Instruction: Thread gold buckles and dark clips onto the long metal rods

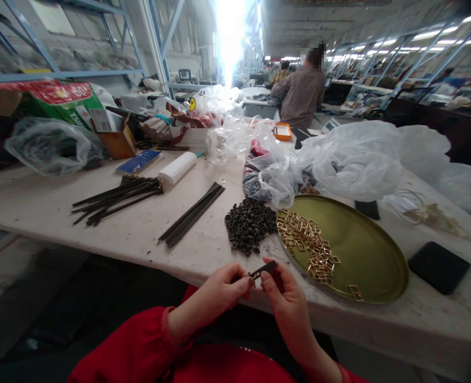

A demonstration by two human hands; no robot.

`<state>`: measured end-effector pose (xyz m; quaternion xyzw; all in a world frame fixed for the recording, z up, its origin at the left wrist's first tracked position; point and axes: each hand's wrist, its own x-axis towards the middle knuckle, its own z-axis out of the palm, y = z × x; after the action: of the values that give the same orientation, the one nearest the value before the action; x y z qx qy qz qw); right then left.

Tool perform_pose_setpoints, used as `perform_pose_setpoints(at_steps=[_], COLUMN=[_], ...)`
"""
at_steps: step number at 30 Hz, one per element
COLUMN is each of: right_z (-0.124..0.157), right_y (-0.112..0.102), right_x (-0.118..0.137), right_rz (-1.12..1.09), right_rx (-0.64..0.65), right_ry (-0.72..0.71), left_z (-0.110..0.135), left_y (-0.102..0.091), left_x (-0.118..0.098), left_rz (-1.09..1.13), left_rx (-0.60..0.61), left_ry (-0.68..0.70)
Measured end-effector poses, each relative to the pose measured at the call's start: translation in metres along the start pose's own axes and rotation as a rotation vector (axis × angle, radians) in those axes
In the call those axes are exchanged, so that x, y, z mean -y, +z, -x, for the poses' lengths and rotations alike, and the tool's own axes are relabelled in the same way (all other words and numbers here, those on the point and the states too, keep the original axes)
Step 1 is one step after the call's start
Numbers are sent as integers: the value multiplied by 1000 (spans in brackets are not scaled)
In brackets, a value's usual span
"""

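Note:
My left hand (223, 290) and my right hand (285, 298) meet just below the table's front edge, both pinched on a short black strap (264, 268) with a small metal piece at its left end. Right above them lies a pile of small black loops (249, 223). A round gold tray (363, 250) to the right holds several gold square buckles (307, 242) along its left side. Long black straps (193, 213) lie in a bundle left of the pile, with a second bundle (119, 197) farther left.
Clear plastic bags (350, 159) fill the table's back. A white roll (177, 167), a blue booklet (138, 161) and cardboard boxes (115, 138) sit at the back left. Two black pads (438, 266) lie at the right. A person (301, 93) stands at a far bench.

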<state>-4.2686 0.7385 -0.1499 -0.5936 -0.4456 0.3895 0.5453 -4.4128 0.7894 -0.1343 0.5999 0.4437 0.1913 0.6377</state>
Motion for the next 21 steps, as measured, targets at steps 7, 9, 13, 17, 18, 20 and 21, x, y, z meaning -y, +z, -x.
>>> perform_pose_setpoints(at_steps=[7, 9, 13, 17, 18, 20, 21], right_z=[-2, -4, -9, -13, -14, -16, -17], right_y=[-14, -13, -13, -17, -18, -20, -21], right_x=[14, 14, 14, 14, 14, 13, 13], right_rz=[-29, -138, -338, -382, -364, -296, -254], right_rx=[283, 363, 477, 490, 493, 490, 481], right_ry=[-103, -5, 180, 232, 227, 191, 164], left_z=[4, 7, 9, 9, 8, 8, 7], left_y=[0, 0, 0, 0, 0, 0, 0], left_x=[-6, -10, -15, -17, -17, -16, -16], left_rz=[-64, -100, -132, -166, -171, -179, -183], left_rx=[-47, -66, -96, -72, -65, -52, -47], left_ry=[-54, -35, 24, 30, 29, 32, 37])
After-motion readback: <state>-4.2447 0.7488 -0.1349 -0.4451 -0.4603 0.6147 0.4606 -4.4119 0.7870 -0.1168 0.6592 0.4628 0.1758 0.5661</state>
